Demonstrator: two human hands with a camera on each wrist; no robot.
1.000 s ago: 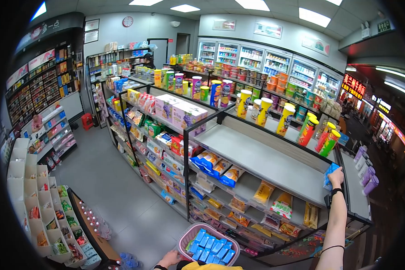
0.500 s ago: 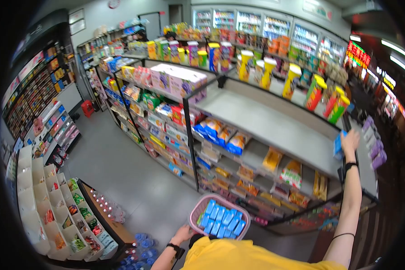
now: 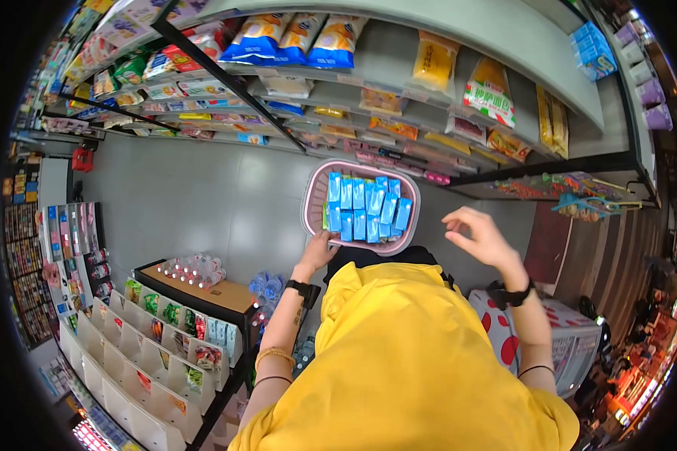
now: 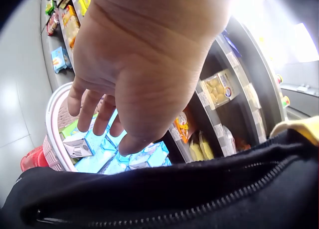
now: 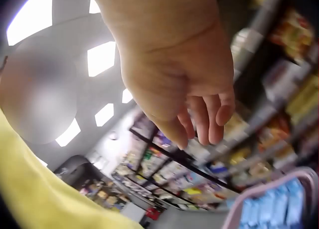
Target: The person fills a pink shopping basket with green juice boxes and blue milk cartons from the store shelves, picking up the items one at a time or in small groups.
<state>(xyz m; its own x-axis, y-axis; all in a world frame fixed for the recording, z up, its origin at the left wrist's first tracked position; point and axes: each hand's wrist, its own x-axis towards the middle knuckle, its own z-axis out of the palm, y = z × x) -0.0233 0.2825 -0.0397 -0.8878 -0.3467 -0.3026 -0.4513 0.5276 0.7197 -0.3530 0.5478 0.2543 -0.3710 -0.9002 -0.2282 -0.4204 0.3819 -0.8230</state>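
Holding a pink basket (image 3: 312, 197) by its near rim with the left hand (image 3: 320, 252), fingers (image 4: 88, 105) hooked over the edge and down inside, beside the load. Packed in the basket: blue cartons (image 3: 365, 207), standing on end in 2 rough rows and filling most of it. Pressed against the basket's near side, a black zipped bag (image 4: 199, 189), with a yellow shirt (image 3: 399, 361) behind that. Off to the basket's right and apart from it, the right hand (image 3: 481, 237) raised in the air, grasping nothing, fingers (image 5: 214, 124) loose and slightly bent. Beyond the basket's far rim, store shelves (image 3: 399, 56) of snack bags. Further beyond it and to the right, on the top shelf, 1 stack of similar blue packs (image 3: 593, 49).
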